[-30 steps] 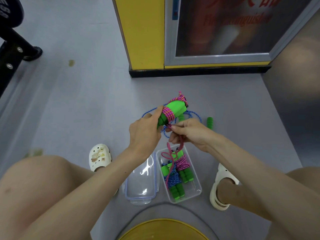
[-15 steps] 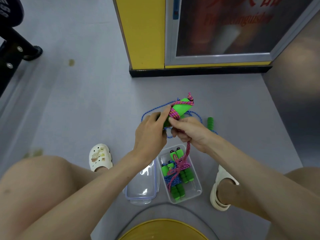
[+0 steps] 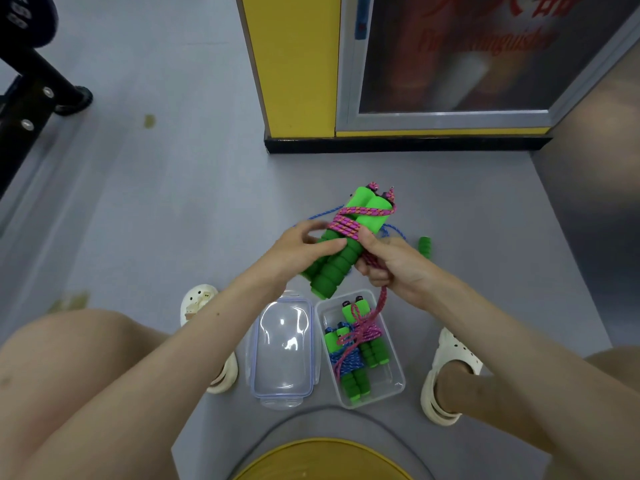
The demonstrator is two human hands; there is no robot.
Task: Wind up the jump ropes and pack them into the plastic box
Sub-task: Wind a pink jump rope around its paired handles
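Note:
My left hand point(image 3: 298, 251) grips a pair of green foam jump-rope handles point(image 3: 341, 252), held side by side and tilted up to the right. Pink cord point(image 3: 349, 223) is wrapped several times around their upper part. My right hand point(image 3: 391, 265) pinches the loose pink cord just right of the handles; its tail hangs down into the clear plastic box point(image 3: 393, 379) on the floor. Inside the box lie two wound ropes with green handles, one blue point(image 3: 348, 362), one pink point(image 3: 369, 332).
The box's clear lid point(image 3: 282, 348) lies left of the box. A blue rope point(image 3: 393, 230) with a green handle point(image 3: 426, 245) lies loose on the grey floor behind my hands. A yellow cabinet point(image 3: 294, 64) stands ahead. White clogs point(image 3: 446, 375) flank the box.
The handle bundle has swung so its lower ends now point down at me and are in full view. My right hand has shifted its grip on the pink cord close beside the wraps.

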